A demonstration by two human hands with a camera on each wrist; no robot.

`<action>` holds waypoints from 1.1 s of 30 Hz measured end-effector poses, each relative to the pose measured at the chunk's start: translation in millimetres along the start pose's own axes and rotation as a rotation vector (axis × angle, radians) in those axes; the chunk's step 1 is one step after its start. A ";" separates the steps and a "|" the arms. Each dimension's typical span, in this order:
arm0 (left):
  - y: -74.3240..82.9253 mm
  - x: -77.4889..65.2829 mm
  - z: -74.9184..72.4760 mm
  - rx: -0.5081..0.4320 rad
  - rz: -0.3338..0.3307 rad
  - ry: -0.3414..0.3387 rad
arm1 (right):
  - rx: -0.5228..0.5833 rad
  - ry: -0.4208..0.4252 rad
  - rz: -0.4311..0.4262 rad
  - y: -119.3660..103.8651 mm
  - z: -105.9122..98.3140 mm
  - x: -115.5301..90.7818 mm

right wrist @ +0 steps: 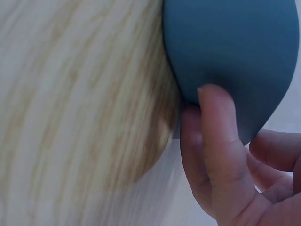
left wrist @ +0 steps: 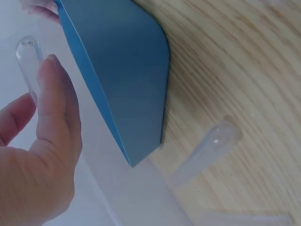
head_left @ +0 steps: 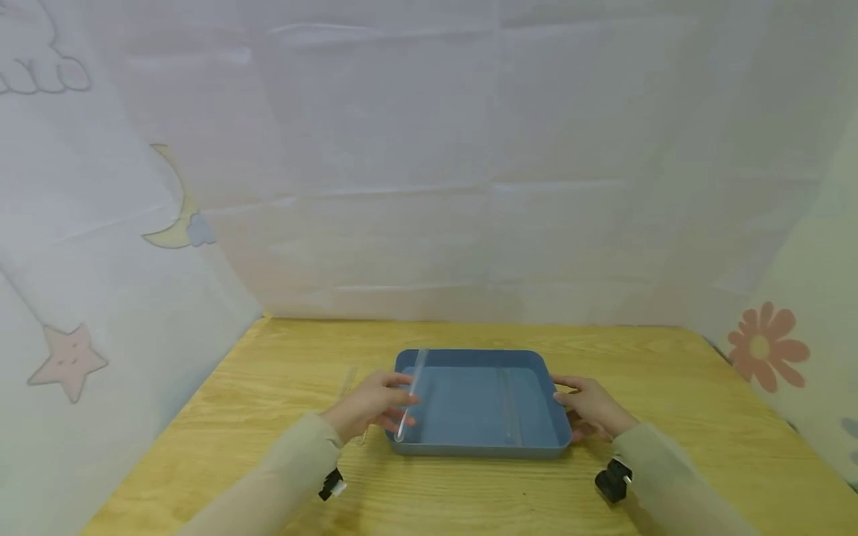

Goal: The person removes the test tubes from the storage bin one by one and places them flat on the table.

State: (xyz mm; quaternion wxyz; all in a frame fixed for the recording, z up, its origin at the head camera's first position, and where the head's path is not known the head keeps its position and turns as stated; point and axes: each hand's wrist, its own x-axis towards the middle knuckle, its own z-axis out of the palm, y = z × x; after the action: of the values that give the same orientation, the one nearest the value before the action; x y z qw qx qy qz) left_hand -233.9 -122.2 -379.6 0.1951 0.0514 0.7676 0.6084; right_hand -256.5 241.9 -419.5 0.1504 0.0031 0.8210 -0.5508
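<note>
- Filling the upper half of the head frame, a creased, pale wall covering (head_left: 402, 149) hangs behind everything.
- Across the lower half spreads my bench (head_left: 670, 387), yellowish with wood grain.
- Below centre in that frame, the blue tray (head_left: 456, 402) sits flat on the bench, its open side up.
- Left of lower centre, my left hand (head_left: 372, 402) is at the tray's left end, fingers clamped on a clear tube.
- Right of lower centre, my right hand (head_left: 593, 409) touches the outside of the tray's right end; I cannot tell whether those fingers pinch the wall or only rest against it.
- The held tube (head_left: 418, 372) slants over the tray's left end.
- A second tube (head_left: 511, 406) lies inside the tray, towards its right.
- Another clear tube (left wrist: 207, 150) lies on the bench, right of centre and low in the left wrist frame.
</note>
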 end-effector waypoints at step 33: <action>-10.4 -19.6 -30.7 0.053 -0.006 0.047 | 0.000 0.013 0.033 -1.8 1.9 1.2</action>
State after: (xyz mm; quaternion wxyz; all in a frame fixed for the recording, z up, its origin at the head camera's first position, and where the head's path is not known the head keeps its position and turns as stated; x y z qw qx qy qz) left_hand -225.3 -159.1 -379.3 0.1774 0.0400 0.7880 0.5882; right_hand -257.5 239.3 -418.8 0.1542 0.0205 0.8217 -0.5482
